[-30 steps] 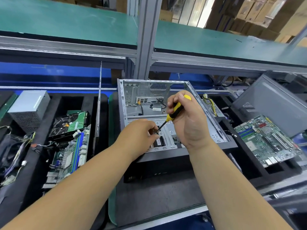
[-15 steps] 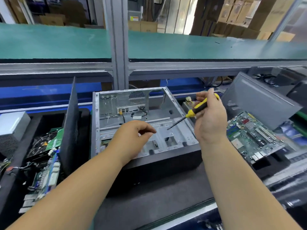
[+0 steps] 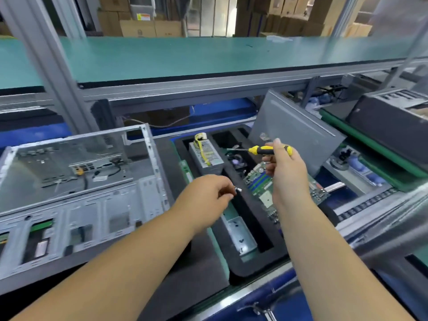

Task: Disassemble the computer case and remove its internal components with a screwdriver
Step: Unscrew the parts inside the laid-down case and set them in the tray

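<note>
One small screw (image 3: pixel 238 189) pinched in left hand (image 3: pixel 209 195), above the tray (image 3: pixel 242 235); could drop, bounce off. Right hand (image 3: pixel 286 172) grips screwdriver (image 3: pixel 261 150).

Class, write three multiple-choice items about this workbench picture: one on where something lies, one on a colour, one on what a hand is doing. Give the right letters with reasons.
1. Where does the open computer case lie relative to the black foam tray?
A. to its left
B. to its right
C. inside it

2. What colours is the screwdriver handle?
A. red and white
B. yellow and black
C. plain blue

3. What is the left hand doing?
A. lying flat on the case
B. gripping the screwdriver
C. pinching a small screw

Answers:
1 A, the case fills the left side and the tray sits right of it.
2 B, yellow and black bands show beside the right hand, which holds the screwdriver.
3 C, a small silver piece, apparently a screw, sticks out from the left fingertips above the tray.
</note>
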{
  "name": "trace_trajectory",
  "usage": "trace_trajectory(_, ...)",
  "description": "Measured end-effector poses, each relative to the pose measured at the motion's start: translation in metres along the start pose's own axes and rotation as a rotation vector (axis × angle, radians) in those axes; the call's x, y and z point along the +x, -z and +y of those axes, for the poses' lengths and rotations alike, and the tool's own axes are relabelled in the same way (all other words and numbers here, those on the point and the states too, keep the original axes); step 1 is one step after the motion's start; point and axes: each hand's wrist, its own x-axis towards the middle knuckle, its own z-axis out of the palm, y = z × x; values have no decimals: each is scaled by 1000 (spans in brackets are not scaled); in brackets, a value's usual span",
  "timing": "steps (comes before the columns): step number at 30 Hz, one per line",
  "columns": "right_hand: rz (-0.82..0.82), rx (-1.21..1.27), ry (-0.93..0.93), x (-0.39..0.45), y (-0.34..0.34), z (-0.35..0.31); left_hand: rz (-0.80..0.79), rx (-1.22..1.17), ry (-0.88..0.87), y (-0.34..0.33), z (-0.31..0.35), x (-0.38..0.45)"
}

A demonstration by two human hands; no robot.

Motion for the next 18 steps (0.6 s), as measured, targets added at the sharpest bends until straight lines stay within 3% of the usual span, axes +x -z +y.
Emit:
trace_trajectory(5, -29, 54, -30, 27, 23, 9, -154, 166, 79, -66, 6, 43)
trace_trajectory(9, -72, 63, -48, 35, 27, 16, -143, 171, 168, -84, -1, 50)
trace_trajectory(12, -129, 92, -34, 36, 18, 18, -100, 134, 154, -72, -2, 42)
trace_trajectory(18, -280, 126, -38, 18, -35, 6, 103, 65, -33, 1, 10, 2)
